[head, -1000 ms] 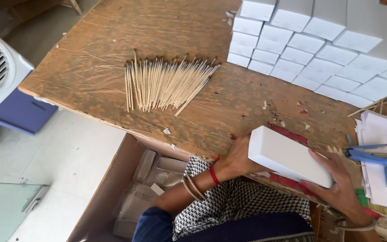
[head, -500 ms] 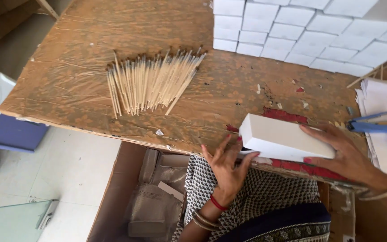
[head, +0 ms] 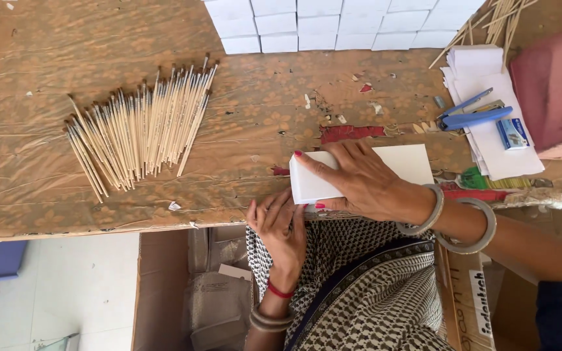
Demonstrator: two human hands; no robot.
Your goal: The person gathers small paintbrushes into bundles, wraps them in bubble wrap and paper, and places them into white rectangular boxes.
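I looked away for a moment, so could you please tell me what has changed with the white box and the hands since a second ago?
The white box, earlier held tilted at the table edge, now lies flat on the table under the right hand. The left hand let go and now sits palm-up at the edge. The bundle of brushes and blue stapler stayed put.

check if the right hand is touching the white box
Touching. The head view shows the right hand lying flat on top of the white box, fingers spread over its left end and the thumb against its near edge.
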